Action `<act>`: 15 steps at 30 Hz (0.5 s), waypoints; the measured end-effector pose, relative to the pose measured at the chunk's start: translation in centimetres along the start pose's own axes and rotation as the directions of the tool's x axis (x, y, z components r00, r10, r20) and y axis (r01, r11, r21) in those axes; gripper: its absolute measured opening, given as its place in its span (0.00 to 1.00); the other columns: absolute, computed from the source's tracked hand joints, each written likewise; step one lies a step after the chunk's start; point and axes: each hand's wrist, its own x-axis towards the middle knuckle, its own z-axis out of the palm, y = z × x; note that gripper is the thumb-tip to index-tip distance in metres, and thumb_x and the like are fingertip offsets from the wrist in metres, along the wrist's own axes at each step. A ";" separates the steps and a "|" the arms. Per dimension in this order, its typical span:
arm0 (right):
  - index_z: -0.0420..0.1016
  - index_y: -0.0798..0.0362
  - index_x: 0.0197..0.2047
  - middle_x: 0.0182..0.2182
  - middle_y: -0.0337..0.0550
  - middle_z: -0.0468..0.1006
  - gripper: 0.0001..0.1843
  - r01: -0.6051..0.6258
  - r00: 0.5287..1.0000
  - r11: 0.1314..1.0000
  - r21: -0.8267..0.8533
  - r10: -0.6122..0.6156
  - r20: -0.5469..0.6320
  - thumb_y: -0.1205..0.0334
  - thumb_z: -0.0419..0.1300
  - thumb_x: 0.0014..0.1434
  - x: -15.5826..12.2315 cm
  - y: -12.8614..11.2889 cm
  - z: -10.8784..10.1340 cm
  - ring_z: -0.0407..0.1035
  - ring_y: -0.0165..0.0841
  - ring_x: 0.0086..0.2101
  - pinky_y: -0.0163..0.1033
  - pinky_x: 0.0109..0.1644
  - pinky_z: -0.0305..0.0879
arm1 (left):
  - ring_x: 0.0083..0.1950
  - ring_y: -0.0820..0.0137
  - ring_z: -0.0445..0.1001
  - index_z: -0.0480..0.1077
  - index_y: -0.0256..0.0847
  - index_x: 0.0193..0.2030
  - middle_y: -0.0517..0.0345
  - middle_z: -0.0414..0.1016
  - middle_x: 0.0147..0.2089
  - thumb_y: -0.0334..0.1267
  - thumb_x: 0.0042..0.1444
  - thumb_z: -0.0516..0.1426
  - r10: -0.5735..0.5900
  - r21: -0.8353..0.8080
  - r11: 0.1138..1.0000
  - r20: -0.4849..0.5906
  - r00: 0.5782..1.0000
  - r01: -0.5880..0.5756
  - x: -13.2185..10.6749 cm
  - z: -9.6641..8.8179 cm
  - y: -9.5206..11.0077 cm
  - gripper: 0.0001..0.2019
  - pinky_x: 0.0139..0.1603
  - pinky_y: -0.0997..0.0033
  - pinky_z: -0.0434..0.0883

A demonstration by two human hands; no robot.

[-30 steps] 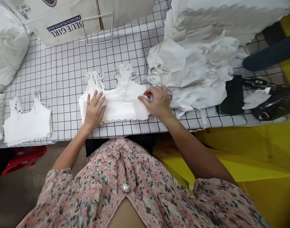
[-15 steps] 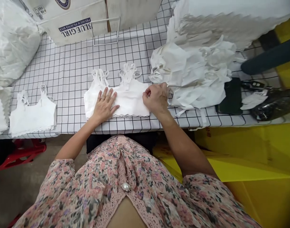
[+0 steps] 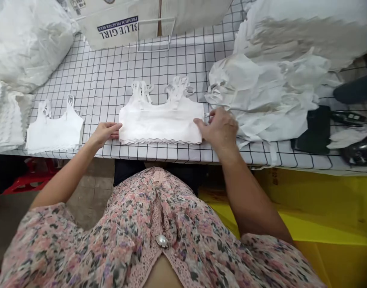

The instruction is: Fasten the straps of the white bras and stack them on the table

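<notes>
A neat stack of white camisole tops [image 3: 161, 122], with scalloped hems and thin looped straps, lies flat before me on the checked tablecloth. At its left end, my left hand [image 3: 105, 133] takes the edge between thumb and fingers. My right hand [image 3: 221, 127] grips the opposite end, its thumb on the top layer and the other fingers curled by the side; their tips are partly hidden. A smaller stack of white camisole tops [image 3: 55, 134] rests further left. Just beyond my right hand is a loose heap of crumpled white garments [image 3: 261, 96].
A beer carton [image 3: 123, 30] and a white wire stand [image 3: 155, 50] are at the back. A plastic bag of white cloth [image 3: 27, 44] occupies the far left. A dark flat object [image 3: 313, 130] lies at right. Yellow boxes [image 3: 321, 200] sit below the table edge.
My left hand has left the top of the stack for its left edge. My right hand has opened from a pinch onto the right end. The view has shifted left.
</notes>
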 end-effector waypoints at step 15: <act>0.75 0.55 0.36 0.33 0.52 0.78 0.34 -0.225 0.920 0.966 0.125 0.168 0.354 0.53 0.89 0.35 3.4 -2.2 -1.5 0.80 0.56 0.47 0.55 0.45 0.83 | 0.58 0.52 0.86 0.79 0.33 0.48 0.38 0.86 0.51 0.29 0.58 0.74 -0.097 -0.035 0.995 -0.049 0.994 0.095 0.3 4.8 3.0 0.14 0.58 0.59 0.83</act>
